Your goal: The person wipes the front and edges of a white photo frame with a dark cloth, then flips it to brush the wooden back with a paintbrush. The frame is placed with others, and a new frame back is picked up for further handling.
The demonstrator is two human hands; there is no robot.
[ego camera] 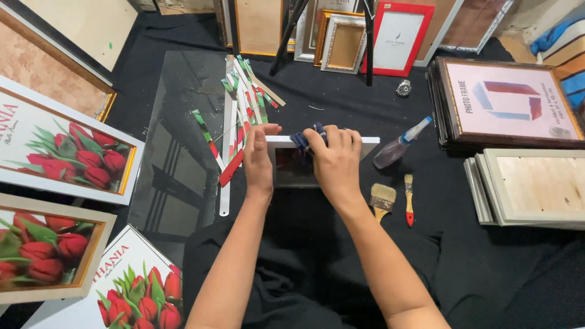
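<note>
Two hands meet on a small white picture frame [286, 164] that lies on black cloth [341, 97] at the centre of the frame. The right hand [334, 159] is curled over a dark blue rag [304, 137] and presses it against the frame's upper edge, fingers closed on the cloth. The left hand [259, 159] grips the frame's left side, thumb and fingers clamped around it. The two hands sit just beside each other, nearly touching.

Just left of the frame lies a pile of green, red and white paper strips [241, 116], resting partly on a large sheet of glass [177, 152]. To the right, a spray bottle [399, 146] lies tilted on the cloth, and below it are a wide paintbrush [382, 200] and a thin brush with a red handle [409, 200].

At the right edge, a stack of dark frames [506, 106] sits above a stack of pale wooden frames [530, 186]. Along the top, gold and red frames [399, 39] lean upright. On the left, several white frames with red tulip prints [67, 152] fill the left and lower left of the frame
</note>
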